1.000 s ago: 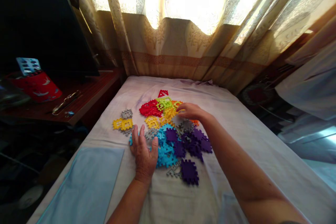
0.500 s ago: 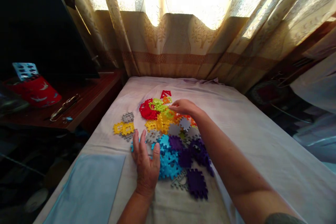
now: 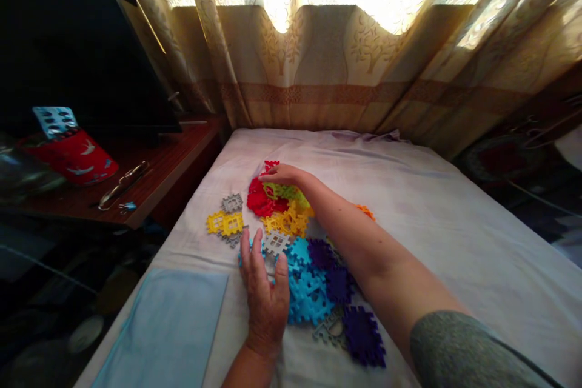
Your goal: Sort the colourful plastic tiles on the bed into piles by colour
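My left hand (image 3: 268, 300) rests beside the blue interlocking plastic tiles (image 3: 309, 291), fingers apart and holding nothing. Its fingertips lie near a grey window tile (image 3: 276, 243) and a small blue piece partly covered by the hand. Stretched across the pile, my right hand (image 3: 284, 174) is over the lime green tiles (image 3: 282, 192), its fingers extended towards the red tiles (image 3: 260, 197). No piece shows in its grasp, though the undersides of the fingers are hidden. Yellow tiles (image 3: 288, 218) lie below it, and purple tiles (image 3: 339, 284) sit under the right forearm.
Yellow window tiles (image 3: 225, 222) and a grey tile (image 3: 232, 202) lie apart at the left. A folded light blue cloth (image 3: 168, 321) covers the bed's near left corner. Beyond stands a wooden desk (image 3: 191, 136) with a red container (image 3: 84, 157) and eyeglasses (image 3: 122, 185).
My right hand has moved left, from the lime green tiles towards the red ones. The view has shifted, and the right forearm now hides more of the pile. My left hand stays beside the blue tiles.
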`<state>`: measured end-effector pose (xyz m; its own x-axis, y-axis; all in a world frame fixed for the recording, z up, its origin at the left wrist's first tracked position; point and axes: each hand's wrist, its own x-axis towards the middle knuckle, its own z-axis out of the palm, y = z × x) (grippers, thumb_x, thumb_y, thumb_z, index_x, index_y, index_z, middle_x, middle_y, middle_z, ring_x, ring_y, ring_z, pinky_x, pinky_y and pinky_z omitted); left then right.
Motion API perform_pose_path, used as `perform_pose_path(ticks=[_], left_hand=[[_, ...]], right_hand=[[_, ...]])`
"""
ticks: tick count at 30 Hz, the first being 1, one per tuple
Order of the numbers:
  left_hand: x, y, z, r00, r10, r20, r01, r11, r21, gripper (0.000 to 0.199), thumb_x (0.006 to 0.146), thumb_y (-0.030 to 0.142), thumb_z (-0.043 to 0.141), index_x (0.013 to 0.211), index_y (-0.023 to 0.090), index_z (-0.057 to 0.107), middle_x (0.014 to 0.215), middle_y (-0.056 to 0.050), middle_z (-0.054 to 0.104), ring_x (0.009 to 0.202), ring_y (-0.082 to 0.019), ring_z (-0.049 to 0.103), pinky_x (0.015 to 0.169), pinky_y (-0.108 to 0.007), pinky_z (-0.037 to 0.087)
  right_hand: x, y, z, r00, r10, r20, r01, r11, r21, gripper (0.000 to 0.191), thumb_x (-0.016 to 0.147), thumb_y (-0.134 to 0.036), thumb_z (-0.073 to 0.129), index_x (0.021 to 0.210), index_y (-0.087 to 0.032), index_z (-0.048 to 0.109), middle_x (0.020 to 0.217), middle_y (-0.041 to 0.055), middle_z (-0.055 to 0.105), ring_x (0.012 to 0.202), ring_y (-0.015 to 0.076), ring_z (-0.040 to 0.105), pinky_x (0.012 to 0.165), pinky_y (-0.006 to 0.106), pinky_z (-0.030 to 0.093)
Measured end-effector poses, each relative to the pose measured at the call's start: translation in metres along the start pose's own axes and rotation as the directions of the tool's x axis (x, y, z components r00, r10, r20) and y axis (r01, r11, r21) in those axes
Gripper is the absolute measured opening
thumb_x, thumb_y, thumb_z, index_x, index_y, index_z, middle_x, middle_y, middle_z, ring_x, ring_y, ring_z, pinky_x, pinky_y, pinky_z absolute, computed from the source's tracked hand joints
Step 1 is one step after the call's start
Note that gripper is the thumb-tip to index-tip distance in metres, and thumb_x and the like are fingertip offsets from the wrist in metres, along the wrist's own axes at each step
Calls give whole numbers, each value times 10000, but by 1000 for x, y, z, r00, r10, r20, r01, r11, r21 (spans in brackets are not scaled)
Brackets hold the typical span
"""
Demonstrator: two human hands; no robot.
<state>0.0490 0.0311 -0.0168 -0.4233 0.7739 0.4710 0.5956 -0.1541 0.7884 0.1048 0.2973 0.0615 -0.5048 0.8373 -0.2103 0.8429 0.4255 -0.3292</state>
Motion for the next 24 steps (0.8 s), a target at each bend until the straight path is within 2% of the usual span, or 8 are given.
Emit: perform_pose_path(ticks=[4, 6, 9, 12, 15, 19, 21, 24], left_hand=[[2, -2, 1, 1000, 13, -7, -14, 1000, -6, 525, 969, 370, 482, 1468, 232, 393, 1607, -155, 274, 1494, -267, 265, 1208, -481, 248], [3, -3, 2, 1000, 19, -14, -19, 1000, 0, 526, 969, 387, 477, 1460, 215, 399, 1605, -171, 270, 1493, -272, 265, 1207, -492, 243], [6, -5, 4, 998, 54, -7, -54, 998, 25, 537, 962, 432, 474, 1435, 183, 424, 1590, -200, 288, 1487, -290, 275, 1201, -511, 244], [10, -7, 6, 997, 68, 26, -69, 996, 55, 557, 951, 476, 467, 1425, 184, 436, 1563, -203, 333, 1481, -302, 287, 1189, -530, 257], [11, -4, 5, 989, 61, 135, -72, 994, 82, 609, 924, 518, 487, 1434, 191, 427, 1560, -199, 335, 1476, -310, 295, 1169, -531, 296], [2, 5, 0, 928, 29, 372, -107, 976, 189, 714, 870, 562, 547, 1468, 202, 395, 1582, -194, 305, 1464, -334, 315, 1142, -549, 325], [-6, 11, -4, 866, 19, 499, -161, 957, 243, 813, 809, 568, 624, 1495, 221, 359, 1599, -187, 281, 1474, -361, 283, 1139, -583, 306], [-13, 19, -7, 807, 53, 588, -234, 943, 237, 925, 713, 463, 728, 1515, 241, 323, 1595, -171, 300, 1480, -367, 261, 1151, -593, 276]], right_hand=[[-41, -27, -8, 950, -142, 279, 166, 984, -68, 321, 809, -426, 696, 1020, -202, 787, 1019, 38, 767, 935, 204, 685, 808, 236, 488], [-69, -33, -10, 935, -165, 314, 221, 963, -152, 296, 786, -374, 715, 1024, -214, 787, 1045, 52, 765, 974, 231, 686, 837, 275, 492], [-119, -25, -12, 959, -181, 219, 235, 939, -253, 272, 872, -381, 619, 1048, -245, 777, 1109, 74, 752, 1076, 271, 665, 930, 374, 479], [-184, 0, -8, 969, -238, -65, 225, 960, -166, 348, 944, -418, 525, 1192, -260, 712, 1307, 80, 666, 1247, 256, 576, 1053, 410, 419], [-262, 29, 18, 924, -115, -364, 104, 993, -50, 713, 844, -565, 636, 1449, -213, 502, 1561, 160, 390, 1433, 299, 366, 1142, 457, 333], [-340, 45, 84, 965, 48, -258, -60, 998, -37, 1073, 613, -672, 782, 1525, -274, 383, 1623, 187, 236, 1481, 418, 213, 1141, 627, 245], [-349, 41, 108, 960, 157, -233, -170, 985, -40, 1098, 598, -628, 806, 1534, -259, 366, 1620, 209, 228, 1478, 433, 211, 1130, 655, 231], [-334, 29, 113, 949, 160, -273, -170, 985, -16, 1030, 672, -529, 785, 1548, -228, 335, 1594, 219, 287, 1460, 378, 287, 1133, 581, 292]])
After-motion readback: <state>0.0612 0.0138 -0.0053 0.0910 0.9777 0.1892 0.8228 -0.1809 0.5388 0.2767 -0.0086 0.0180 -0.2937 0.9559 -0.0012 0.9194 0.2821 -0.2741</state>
